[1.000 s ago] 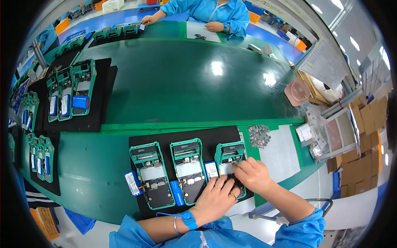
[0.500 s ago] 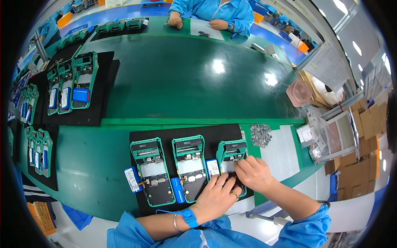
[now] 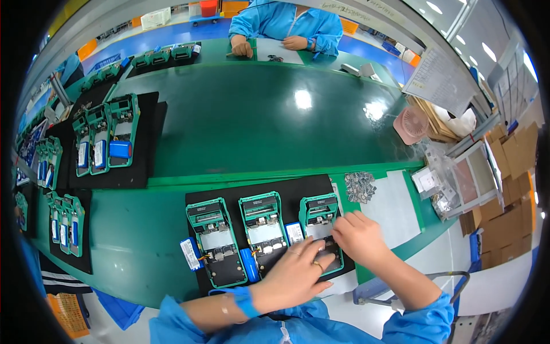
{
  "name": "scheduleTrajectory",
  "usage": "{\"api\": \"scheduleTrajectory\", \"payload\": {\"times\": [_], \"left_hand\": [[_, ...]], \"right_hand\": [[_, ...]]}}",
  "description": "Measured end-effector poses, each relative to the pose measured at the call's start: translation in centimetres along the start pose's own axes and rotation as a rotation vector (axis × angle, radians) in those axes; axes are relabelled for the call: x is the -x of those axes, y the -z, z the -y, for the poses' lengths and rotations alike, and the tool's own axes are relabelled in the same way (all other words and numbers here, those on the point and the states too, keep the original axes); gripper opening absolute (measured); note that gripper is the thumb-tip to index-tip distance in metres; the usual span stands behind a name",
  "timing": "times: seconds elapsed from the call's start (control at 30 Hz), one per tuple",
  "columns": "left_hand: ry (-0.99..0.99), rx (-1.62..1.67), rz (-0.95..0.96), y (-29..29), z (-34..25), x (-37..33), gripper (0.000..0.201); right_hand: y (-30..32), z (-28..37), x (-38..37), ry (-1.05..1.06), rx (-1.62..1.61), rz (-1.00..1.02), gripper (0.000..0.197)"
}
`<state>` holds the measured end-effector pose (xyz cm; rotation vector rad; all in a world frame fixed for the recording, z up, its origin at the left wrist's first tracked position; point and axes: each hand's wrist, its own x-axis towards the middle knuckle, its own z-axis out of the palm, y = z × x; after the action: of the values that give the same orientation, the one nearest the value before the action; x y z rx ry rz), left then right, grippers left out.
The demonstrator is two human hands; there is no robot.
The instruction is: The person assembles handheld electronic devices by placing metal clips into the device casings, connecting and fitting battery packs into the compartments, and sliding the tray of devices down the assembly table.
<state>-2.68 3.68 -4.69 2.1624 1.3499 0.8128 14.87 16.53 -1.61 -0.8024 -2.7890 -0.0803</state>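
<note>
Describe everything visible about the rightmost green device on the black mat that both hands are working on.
The rightmost green device is an open teal plastic housing, lying flat, innards up, at the right end of a black mat, third in a row. A dark module sits at its top; silvery parts lie below. The left hand covers its lower half; the right hand touches its right edge.

Green table carries black mats along the left side, loaded with green device housings, several fitted with blue batteries. Pile of small grey metal parts lies just beside a white sheet. Pink fan at right edge. Cardboard boxes beyond. Co-worker in blue smock seated at far side.
</note>
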Motion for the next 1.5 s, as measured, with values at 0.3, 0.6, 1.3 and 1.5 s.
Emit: {"api": "scheduleTrajectory", "payload": {"times": [0.3, 0.6, 1.3, 1.5], "left_hand": [[0.646, 0.085, -0.300, 13.8, 13.4, 1.4, 0.040], [0.780, 0.091, -0.127, 14.4, 14.5, 0.5, 0.057], [0.815, 0.225, 0.016, 15.1, 15.7, -0.2, 0.055], [0.629, 0.283, 0.268, 14.7, 17.7, 0.9, 0.028]], "right_hand": [[-1.5, -1.4, 10.5, -0.873, -0.771, -0.063, 0.024], [0.1, 0.2, 2.4, -0.182, -0.154, -0.164, 0.020], [-1.5, -0.6, 5.2, -0.632, -0.452, -0.025, 0.019], [-3.6, 1.3, 8.7, -0.750, -0.597, -0.209, 0.021]]}}
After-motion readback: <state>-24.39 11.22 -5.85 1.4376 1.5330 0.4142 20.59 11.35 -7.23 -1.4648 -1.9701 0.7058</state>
